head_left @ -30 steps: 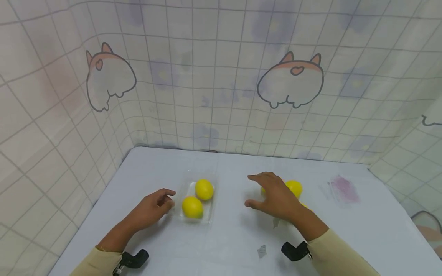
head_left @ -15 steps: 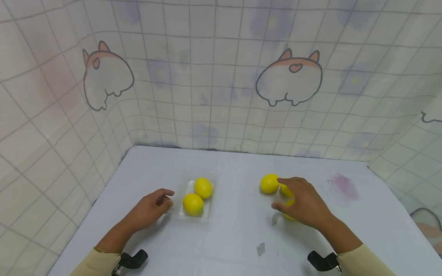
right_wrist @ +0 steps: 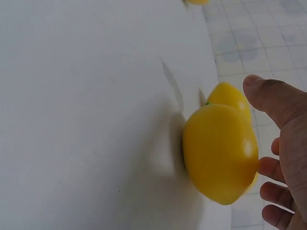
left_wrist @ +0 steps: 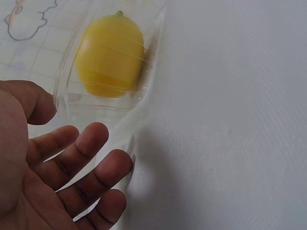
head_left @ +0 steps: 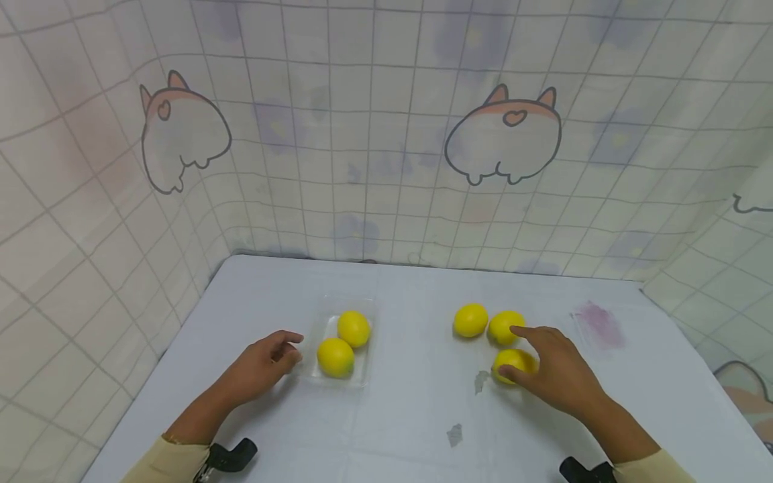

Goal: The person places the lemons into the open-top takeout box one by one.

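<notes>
The R. hand (head_left: 552, 367) is being held at the near lemon (head_left: 513, 357) w/ thumb & fingers parted, & no grip is being applied. In the head view, this lemon is being partly overlapped by the thumb; in the R. wrist view it is being shown just beside the fingertips, but contact can't be confirmed. The rear-right lemon (head_left: 502, 327) is being partly covered by the index finger. The rear-left lemon (head_left: 471, 320) is being shown in full, just beside it. All three are being supported by the white table (head_left: 404, 402), R. of the clear tray (head_left: 362, 377).

The L. hand (head_left: 258, 367) is being held just beside the tray's L. wall, fingers loosely bent & nothing gripped; tray contact can't be determined. Two lemons are being contained in the tray, set diagonally: the front tray lemon (head_left: 335, 357) & the rear tray lemon (head_left: 353, 329).

A pink stain (head_left: 598, 325) is being shown on the table's R. side; gray patches (head_left: 455, 435) are being seen nr. center. The table is being backed by a grid-pattern cloth (head_left: 392, 201) w/ cartoon animal prints.
</notes>
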`<state>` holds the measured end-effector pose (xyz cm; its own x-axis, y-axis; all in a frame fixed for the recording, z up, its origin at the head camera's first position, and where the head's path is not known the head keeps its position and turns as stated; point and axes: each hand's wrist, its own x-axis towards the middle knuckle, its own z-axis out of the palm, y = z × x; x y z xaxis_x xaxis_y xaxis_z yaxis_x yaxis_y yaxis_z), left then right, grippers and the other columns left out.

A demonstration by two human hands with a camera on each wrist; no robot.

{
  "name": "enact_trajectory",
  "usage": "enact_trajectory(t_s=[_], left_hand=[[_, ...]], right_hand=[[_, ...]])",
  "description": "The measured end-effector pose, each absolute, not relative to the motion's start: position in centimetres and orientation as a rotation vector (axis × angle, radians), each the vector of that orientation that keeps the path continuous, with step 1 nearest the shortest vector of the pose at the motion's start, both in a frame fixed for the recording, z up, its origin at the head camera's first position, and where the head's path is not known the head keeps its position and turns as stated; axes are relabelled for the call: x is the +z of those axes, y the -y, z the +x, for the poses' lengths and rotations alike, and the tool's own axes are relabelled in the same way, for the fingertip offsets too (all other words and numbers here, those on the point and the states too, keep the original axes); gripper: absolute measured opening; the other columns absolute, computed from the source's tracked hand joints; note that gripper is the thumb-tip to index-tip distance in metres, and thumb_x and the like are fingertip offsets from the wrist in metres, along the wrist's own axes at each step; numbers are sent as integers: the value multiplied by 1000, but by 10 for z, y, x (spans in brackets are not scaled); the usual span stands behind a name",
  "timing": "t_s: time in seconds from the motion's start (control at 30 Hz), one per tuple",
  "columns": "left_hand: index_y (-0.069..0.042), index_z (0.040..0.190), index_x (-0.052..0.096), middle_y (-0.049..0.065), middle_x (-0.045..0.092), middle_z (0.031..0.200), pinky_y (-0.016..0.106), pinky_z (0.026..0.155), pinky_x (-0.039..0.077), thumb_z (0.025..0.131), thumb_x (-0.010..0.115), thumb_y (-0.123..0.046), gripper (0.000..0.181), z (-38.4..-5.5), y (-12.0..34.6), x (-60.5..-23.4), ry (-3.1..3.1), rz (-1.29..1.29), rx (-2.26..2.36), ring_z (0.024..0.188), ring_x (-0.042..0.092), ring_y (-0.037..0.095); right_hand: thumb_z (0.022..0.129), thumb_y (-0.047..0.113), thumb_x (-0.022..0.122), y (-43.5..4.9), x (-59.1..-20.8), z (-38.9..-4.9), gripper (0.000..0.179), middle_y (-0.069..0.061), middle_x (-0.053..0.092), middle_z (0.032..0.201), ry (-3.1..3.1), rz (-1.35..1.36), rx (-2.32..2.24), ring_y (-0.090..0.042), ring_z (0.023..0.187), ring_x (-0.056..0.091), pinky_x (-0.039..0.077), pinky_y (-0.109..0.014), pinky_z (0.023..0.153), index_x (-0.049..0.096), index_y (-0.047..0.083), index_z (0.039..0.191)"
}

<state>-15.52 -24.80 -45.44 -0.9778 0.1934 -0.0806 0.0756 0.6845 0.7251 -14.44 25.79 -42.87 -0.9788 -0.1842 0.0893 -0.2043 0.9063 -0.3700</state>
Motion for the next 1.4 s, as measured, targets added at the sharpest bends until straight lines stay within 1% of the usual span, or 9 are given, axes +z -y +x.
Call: enact_trajectory(t_s=[0.13, 0.43, 0.53, 0.7, 0.9, 1.03, 1.23, 1.4], left_hand=[[-7, 133, 61, -1, 67, 101, 32, 66, 53, 103, 63, -23, 34, -155, 250, -455, -2752, 228, 1176, 83, 60, 17], [-6, 134, 61, 0, 66, 102, 33, 67, 53, 104, 62, -24, 34, -151, 251, -452, -2728, 204, 1190, 85, 60, 16], [-7, 134, 60, 0, 66, 102, 33, 68, 53, 104, 62, -24, 35, -151, 251, -452, -2726, 200, 1191, 85, 61, 16], [-7, 135, 60, 0, 66, 102, 32, 67, 53, 104, 61, -25, 35, -151, 251, -451, -2719, 205, 1195, 85, 61, 16], [-8, 135, 60, 0, 66, 102, 33, 67, 53, 104, 61, -25, 35, -152, 251, -452, -2717, 190, 1187, 84, 60, 17], [-8, 135, 60, 0, 66, 101, 33, 67, 52, 104, 61, -25, 35, -154, 250, -453, -2721, 200, 1187, 83, 60, 17], [-8, 134, 61, 0, 66, 100, 33, 66, 52, 104, 62, -24, 34, -154, 249, -453, -2726, 208, 1191, 82, 59, 17], [-9, 134, 61, -1, 66, 100, 33, 67, 52, 104, 62, -24, 34, -153, 248, -454, -2731, 197, 1184, 83, 59, 17]], right_hand=[[80, 62, 81, -265, -434, -145, 87, -18, 59, 139, 3023, 308, 592, -44, 130, 47, 35, -65, 107, 57, 7, 143], [76, 53, 87, -273, -442, -142, 85, -16, 61, 137, 3074, 367, 641, -44, 127, 51, 38, -66, 103, 59, 5, 141], [76, 47, 90, -274, -444, -141, 84, -16, 61, 137, 3083, 380, 627, -43, 127, 52, 39, -65, 104, 59, 5, 141], [76, 40, 91, -275, -446, -142, 80, -15, 61, 136, 3093, 366, 596, -43, 127, 52, 39, -65, 103, 59, 8, 142], [76, 43, 91, -275, -450, -142, 76, -13, 63, 134, 3067, 350, 608, -42, 126, 54, 40, -64, 103, 63, 10, 138], [76, 42, 91, -271, -451, -143, 73, -13, 63, 133, 3041, 365, 630, -40, 125, 55, 41, -63, 103, 64, 10, 136], [78, 42, 89, -260, -447, -145, 71, -15, 62, 131, 3000, 388, 673, -39, 122, 56, 43, -62, 101, 63, 9, 136], [78, 43, 90, -248, -444, -149, 73, -13, 62, 132, 2985, 390, 699, -38, 123, 55, 43, -62, 102, 63, 10, 137]])
